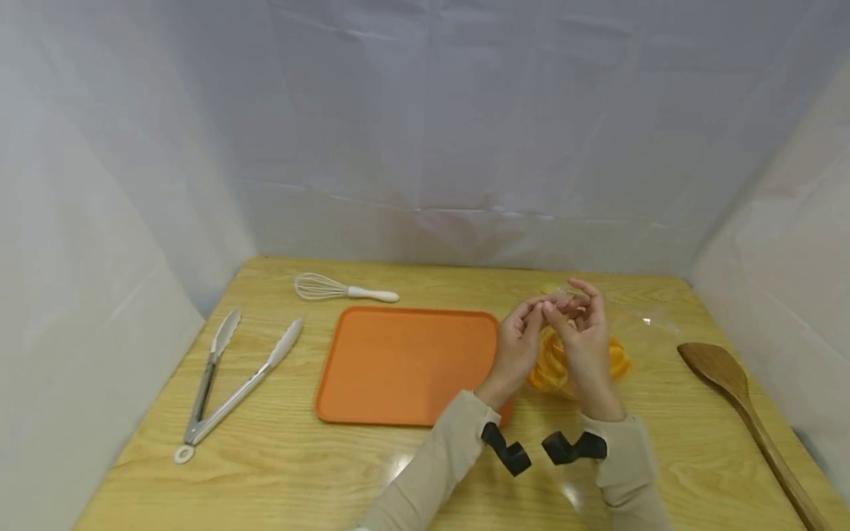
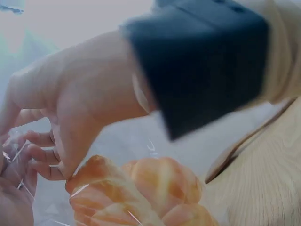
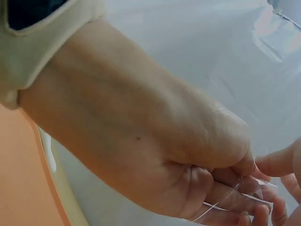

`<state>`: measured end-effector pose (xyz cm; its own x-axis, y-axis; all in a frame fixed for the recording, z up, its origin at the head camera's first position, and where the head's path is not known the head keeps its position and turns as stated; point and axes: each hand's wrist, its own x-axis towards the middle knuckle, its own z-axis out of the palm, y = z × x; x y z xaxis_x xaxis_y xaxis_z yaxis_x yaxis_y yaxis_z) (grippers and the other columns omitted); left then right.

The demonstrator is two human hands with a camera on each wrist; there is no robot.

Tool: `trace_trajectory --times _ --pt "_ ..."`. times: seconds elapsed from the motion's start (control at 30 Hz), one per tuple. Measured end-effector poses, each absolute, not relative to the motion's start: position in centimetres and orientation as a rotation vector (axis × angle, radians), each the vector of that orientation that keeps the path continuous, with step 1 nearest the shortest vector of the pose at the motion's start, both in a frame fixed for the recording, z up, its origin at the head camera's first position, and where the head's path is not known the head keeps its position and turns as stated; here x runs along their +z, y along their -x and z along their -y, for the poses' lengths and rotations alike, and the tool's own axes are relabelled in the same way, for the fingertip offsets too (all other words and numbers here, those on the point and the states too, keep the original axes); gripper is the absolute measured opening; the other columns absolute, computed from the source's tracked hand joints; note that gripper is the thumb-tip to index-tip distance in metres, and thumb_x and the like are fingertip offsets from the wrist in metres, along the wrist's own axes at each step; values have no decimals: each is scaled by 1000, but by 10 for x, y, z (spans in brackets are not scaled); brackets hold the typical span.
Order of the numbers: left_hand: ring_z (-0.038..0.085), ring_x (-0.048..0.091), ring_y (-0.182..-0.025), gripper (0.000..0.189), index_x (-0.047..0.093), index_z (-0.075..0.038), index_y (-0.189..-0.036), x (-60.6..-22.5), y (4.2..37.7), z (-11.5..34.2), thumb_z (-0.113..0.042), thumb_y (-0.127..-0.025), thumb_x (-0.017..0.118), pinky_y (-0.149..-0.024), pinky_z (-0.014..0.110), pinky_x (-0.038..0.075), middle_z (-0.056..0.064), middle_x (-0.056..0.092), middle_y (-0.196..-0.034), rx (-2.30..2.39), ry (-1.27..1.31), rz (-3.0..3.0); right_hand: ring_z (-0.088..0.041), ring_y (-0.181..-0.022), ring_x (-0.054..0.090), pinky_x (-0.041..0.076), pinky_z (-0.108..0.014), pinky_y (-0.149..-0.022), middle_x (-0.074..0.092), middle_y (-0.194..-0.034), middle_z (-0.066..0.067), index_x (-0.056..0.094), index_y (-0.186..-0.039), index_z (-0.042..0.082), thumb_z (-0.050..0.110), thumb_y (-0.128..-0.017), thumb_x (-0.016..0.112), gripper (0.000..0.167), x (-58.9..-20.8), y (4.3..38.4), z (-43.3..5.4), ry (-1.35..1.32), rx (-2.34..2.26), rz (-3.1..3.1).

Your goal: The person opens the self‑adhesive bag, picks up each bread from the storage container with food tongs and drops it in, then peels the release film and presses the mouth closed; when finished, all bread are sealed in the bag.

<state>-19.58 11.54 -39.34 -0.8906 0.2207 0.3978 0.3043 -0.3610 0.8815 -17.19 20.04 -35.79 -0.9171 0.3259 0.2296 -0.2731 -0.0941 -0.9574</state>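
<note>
Both hands meet above the right end of the orange tray [image 1: 405,369]. My left hand [image 1: 514,350] and right hand [image 1: 589,354] pinch the gathered clear film of a plastic bag [image 1: 562,296] between thumbs and fingers. Below and behind them sit golden-brown bread rolls [image 1: 547,365] in the bag, partly covered by the right hand. Seen from the left wrist, the rolls [image 2: 162,181] show scored, shiny tops close under the left hand [image 2: 70,99]. In the right wrist view thin creases of film [image 3: 256,188] run across the right hand's [image 3: 188,150] curled fingers.
A white-handled whisk [image 1: 345,288] lies behind the tray. Metal tongs [image 1: 232,394] lie spread at the left. On the right is a wooden spatula [image 1: 737,398] along the table edge. Clear film [image 1: 647,321] glints beside the rolls. Pale sheets [image 1: 425,147] enclose the table.
</note>
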Motion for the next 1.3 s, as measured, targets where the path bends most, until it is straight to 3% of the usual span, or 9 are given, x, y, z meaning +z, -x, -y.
trace_trajectory --times 0.13,0.27,0.4,0.57,0.83,1.03,1.3 --pt "42 57 -120 35 54 8 -130 -394 195 -113 -12 -106 39 -100 28 50 29 59 -128 -2429 747 1763 -6 -76 47 46 -14 -69 49 -86 7 65 -99 23 3 -96 59 22 -357 174 -200 70 2010 1803" --pt "40 57 -122 34 52 7 -132 -397 195 -112 -8 -103 46 -101 29 50 29 59 -129 -2490 726 1755 -5 -74 51 49 -13 -69 58 -83 8 69 -90 24 6 -96 59 21 -358 175 -201 57 2029 1753" --pt "35 63 -115 29 60 7 -122 -399 198 -110 -11 -100 54 -96 27 52 27 65 -120 -2484 620 1769 -4 -73 58 52 -14 -69 65 -85 10 73 -91 22 7 -95 61 20 -361 174 -207 12 2072 1727" --pt "37 66 -109 25 62 6 -115 -400 202 -104 -13 -100 55 -95 27 53 28 68 -112 -2430 601 1771 -5 -70 62 54 -16 -68 71 -86 9 74 -93 16 1 -94 60 20 -363 173 -220 -111 2019 1776" --pt "40 66 -106 26 62 9 -115 -398 203 -101 -10 -99 55 -91 26 55 30 68 -109 -2377 599 1791 -2 -77 58 52 -13 -66 60 -88 12 69 -116 10 0 -88 68 29 -356 174 -220 -96 1693 2097" --pt "43 66 -105 25 62 12 -114 -398 203 -102 -6 -99 55 -89 26 55 32 67 -109 -2323 642 1804 -2 -76 55 48 -13 -62 58 -87 16 69 -113 -6 12 -93 66 26 -351 175 -214 -31 1594 2136" --pt "34 65 -112 28 63 5 -120 -404 205 -96 -8 -95 62 -92 25 54 25 67 -118 -2396 665 1852 2 -87 66 53 -13 -82 69 -96 18 69 -113 -8 14 -96 62 28 -354 177 -226 -152 1779 2105"
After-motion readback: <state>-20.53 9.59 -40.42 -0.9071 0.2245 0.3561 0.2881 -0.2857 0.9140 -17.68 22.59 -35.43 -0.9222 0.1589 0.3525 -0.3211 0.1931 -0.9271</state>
